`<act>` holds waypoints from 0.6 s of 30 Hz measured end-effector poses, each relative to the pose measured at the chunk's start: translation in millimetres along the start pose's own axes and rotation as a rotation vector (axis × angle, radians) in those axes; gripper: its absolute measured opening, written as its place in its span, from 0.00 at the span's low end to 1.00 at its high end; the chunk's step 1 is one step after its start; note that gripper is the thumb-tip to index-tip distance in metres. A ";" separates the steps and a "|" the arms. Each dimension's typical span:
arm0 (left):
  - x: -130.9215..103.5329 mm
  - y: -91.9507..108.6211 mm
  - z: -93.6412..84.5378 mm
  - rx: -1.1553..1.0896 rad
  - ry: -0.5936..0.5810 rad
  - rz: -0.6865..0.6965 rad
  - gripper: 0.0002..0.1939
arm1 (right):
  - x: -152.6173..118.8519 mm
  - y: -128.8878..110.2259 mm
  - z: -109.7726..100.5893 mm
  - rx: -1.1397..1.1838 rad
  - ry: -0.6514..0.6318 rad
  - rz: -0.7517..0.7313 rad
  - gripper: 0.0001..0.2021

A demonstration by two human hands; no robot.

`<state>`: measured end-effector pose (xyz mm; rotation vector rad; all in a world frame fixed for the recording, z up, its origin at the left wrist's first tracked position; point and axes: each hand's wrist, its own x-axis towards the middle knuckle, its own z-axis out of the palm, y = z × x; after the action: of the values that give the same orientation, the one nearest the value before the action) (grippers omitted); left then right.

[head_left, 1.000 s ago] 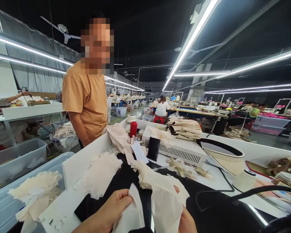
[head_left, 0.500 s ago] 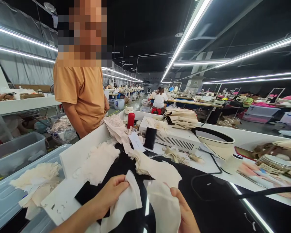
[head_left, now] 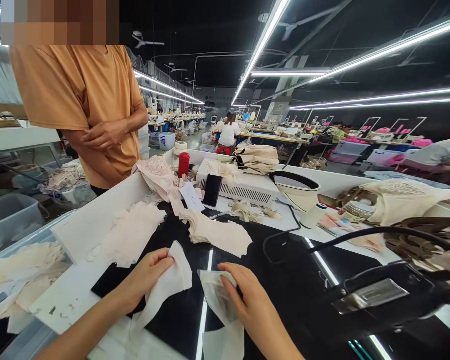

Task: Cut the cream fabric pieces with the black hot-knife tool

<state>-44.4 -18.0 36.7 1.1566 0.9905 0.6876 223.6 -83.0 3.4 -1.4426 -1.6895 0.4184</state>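
Left hand [head_left: 150,275] and right hand [head_left: 247,292] were apart, low in view, over the black top of the table [head_left: 292,280]. Left forearm ran in from lower left, back of hand up, thumb and fingers pinched on the upper edge of one white piece [head_left: 178,270]; this hung down toward the wearer. Right forearm came from lower right, hand turned inward, thumb below the forefinger, both closed on the side of one sheer piece [head_left: 214,287]; the other fingers were mostly hidden. One pale panel [head_left: 225,342] showed beneath it; could not tell whether the two were joined. The held pieces did not touch.

Counts: two cloth piles on the table, one stack [head_left: 221,237] just beyond the hands, one ruffled heap [head_left: 133,235] to its left; layers too close to number. Farther back, one phone [head_left: 212,190], one card [head_left: 191,196] beside it, one red bottle [head_left: 183,164], one white box [head_left: 243,192]. Right side: one spool [head_left: 313,216], one jar [head_left: 358,211], one black machine [head_left: 382,295], partly blurred. Past the table's left wall, one person in an orange shirt [head_left: 93,95], forearms crossed.
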 end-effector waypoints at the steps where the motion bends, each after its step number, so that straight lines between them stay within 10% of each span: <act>1: -0.3 -0.3 -0.7 0.003 0.001 0.002 0.21 | 7.5 0.8 7.1 -0.012 -0.030 -0.017 0.13; 9: -0.4 -1.8 -3.1 0.025 0.012 0.007 0.19 | 26.1 21.0 32.2 -0.162 -0.146 -0.026 0.06; 18: 3.9 -1.1 13.1 0.112 -0.006 0.103 0.20 | 3.7 -18.2 -3.4 0.219 -0.256 0.063 0.18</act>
<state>-31.0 -20.5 35.7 1.3147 0.9792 0.7170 214.7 -85.5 19.8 -1.3262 -1.7372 0.8263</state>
